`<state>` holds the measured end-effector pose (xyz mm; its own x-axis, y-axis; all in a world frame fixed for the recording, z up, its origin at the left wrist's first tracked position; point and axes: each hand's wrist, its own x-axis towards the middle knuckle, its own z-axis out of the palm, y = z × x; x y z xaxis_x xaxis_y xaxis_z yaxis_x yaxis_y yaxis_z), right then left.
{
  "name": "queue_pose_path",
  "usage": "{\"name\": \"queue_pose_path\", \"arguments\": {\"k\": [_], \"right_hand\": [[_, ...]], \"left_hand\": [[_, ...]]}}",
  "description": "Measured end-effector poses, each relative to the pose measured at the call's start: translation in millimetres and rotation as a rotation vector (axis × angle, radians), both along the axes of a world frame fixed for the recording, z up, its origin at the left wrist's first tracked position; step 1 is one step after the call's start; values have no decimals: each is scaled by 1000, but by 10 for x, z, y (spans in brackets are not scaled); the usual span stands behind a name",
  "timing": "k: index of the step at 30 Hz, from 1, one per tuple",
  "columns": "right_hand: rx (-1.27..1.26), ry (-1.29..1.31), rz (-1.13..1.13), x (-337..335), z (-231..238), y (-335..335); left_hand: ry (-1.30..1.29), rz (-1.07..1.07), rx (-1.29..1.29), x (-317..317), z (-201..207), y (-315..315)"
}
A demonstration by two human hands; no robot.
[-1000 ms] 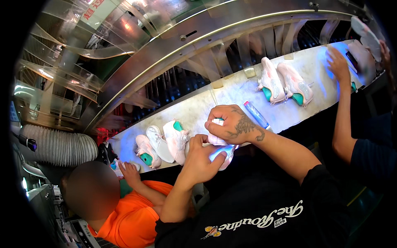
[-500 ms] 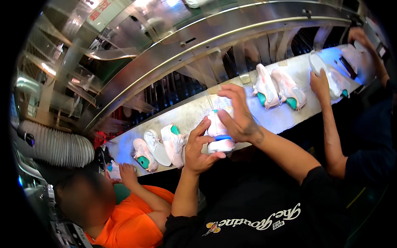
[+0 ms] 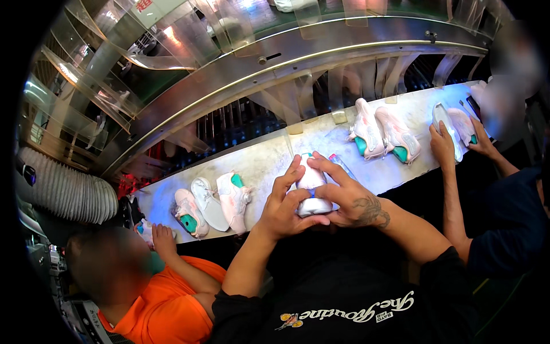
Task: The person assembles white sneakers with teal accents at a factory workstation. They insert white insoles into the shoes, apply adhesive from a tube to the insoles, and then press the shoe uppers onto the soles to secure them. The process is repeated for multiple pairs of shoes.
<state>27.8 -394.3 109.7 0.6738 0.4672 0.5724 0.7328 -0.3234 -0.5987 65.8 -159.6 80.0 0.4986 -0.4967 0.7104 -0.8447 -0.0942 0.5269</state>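
Between my hands a pale pink shoe upper (image 3: 311, 179) stands over a white sole (image 3: 314, 207), with a bluish strip between the two. My left hand (image 3: 282, 202) wraps the shoe's left side, its fingertips near the top and its thumb at the sole. From the other side my right hand (image 3: 348, 199) closes on it, fingers on the upper and thumb low by the sole. The fingers hide much of the shoe. Just beyond my right hand lies a slim, clear item with a pink end (image 3: 342, 165).
On the pale bench (image 3: 269, 163) lie pink uppers (image 3: 186, 212) and a white sole (image 3: 207, 203) to the left, more uppers (image 3: 395, 133) to the right. An orange-sleeved person (image 3: 166, 292) is at left; a co-worker (image 3: 442, 146) handles a sole at right. A metal machine (image 3: 275, 69) with clear strips stands behind.
My right hand, raised with fingers spread before, has come down and closed on the shoe. The right co-worker's hands and sole have shifted. The whole view has moved slightly.
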Motion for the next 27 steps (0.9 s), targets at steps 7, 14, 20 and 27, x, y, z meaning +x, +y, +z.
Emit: {"name": "queue_pose_path", "arguments": {"k": [7,14,20,27], "right_hand": [[-7,-66,-79,-124,48,22],[18,7,-146,-327,26,52],[77,26,-205,-453,-1,56],[156,11,-187,-550,-25,42]], "left_hand": [[-13,100,47,-152,110,9],[141,124,-80,-372,33,-40],[250,99,-104,-496,28,-50],[195,94,74,-465,312,-5]]}}
